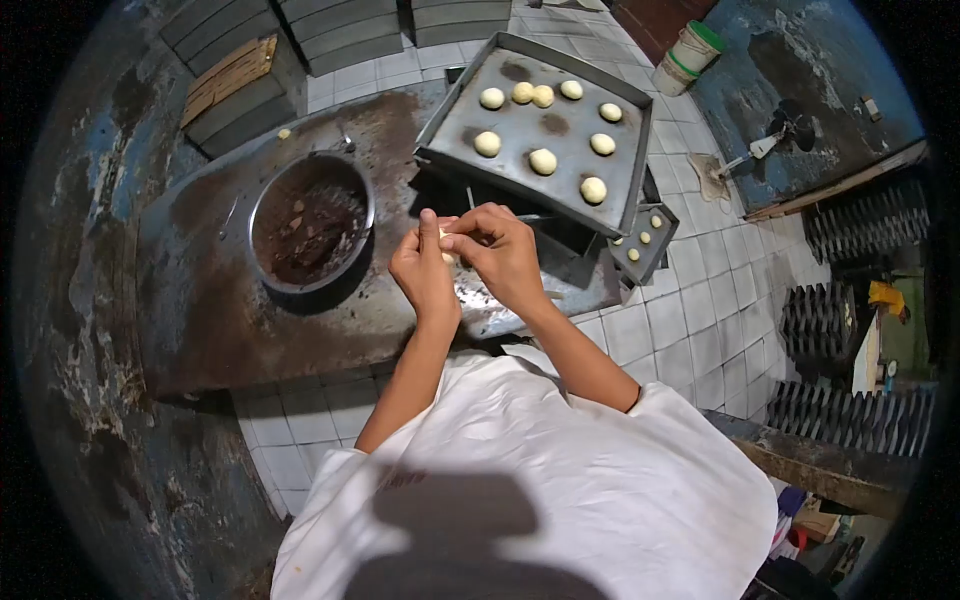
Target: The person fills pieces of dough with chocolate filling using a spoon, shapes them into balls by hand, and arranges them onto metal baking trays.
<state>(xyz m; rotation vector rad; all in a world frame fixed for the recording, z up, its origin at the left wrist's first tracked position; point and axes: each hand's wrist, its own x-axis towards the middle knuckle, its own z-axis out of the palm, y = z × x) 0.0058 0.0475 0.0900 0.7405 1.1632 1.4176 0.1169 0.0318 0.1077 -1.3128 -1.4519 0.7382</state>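
Observation:
My left hand and my right hand meet over the table, pinching a small piece of pale dough between them. Fingers cover most of that dough. Just beyond my hands, a metal baking tray sits raised and tilted, with several round dough balls spread over it; two of them touch near the far side. To the left of my hands stands a round metal bowl with a dark brown, crumbly filling inside.
The worn metal table carries bowl and tray. A smaller tray with dough balls sits lower right. Stacked grey boxes stand at the back. White buckets with green lids are at upper right, near a blue table. Dark racks line the right.

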